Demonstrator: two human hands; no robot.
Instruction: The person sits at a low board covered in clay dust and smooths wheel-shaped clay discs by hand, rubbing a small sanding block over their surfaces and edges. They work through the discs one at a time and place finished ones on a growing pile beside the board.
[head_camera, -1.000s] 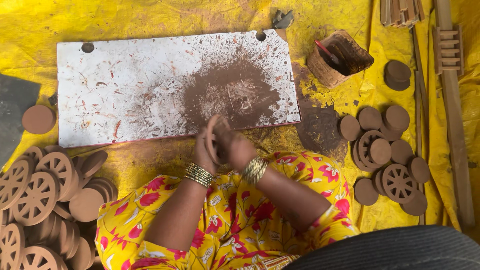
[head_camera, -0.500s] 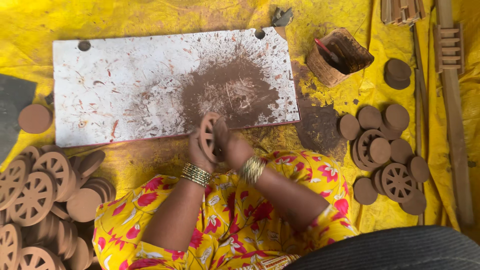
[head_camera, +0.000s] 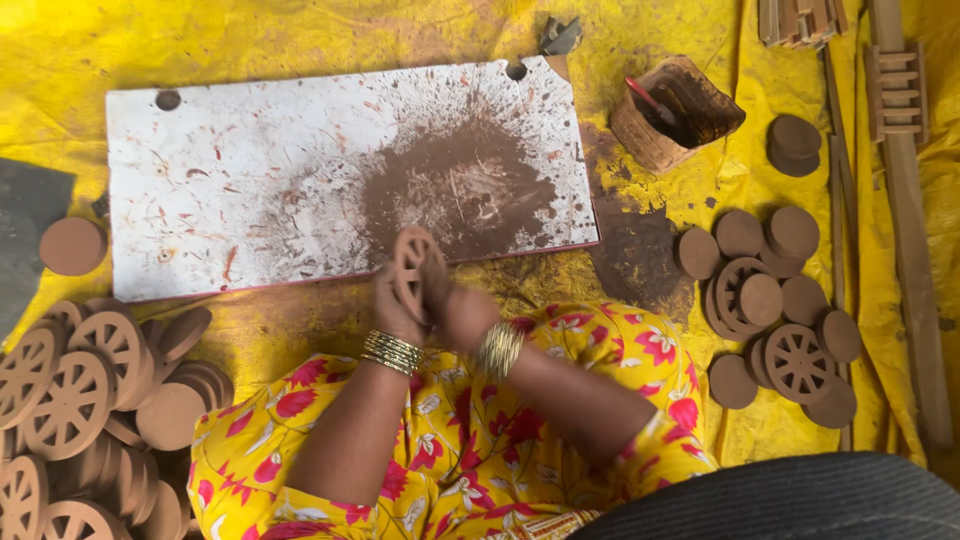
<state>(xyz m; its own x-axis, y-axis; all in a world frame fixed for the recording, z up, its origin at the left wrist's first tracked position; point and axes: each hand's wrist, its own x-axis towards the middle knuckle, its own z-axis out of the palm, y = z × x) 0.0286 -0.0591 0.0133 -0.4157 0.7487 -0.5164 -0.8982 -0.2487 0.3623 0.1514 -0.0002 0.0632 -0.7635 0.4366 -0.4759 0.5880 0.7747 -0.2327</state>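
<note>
Both hands clamp brown spoked clay wheel (head_camera: 412, 268) upright — left hand (head_camera: 395, 305), right hand (head_camera: 462, 312); thin spokes prob. crack if squeezed.

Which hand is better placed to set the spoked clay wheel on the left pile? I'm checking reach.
Left, probably: the left hand grips the wheel and lies nearer the left pile.

Bright, even daylight fills the view, with no hard shadows; only soft shade sits under the wheel stack (head_camera: 70, 400) lower left of the grip. The hands blur: the right hand (head_camera: 460, 315) smears with motion (the left hand (head_camera: 395, 310) less so), and the clay wheel (head_camera: 412, 265) between them is soft-edged. The white board (head_camera: 250, 190) just above stays sharp, without glare. A dark, out-of-focus band crosses the bottom right corner.
</note>
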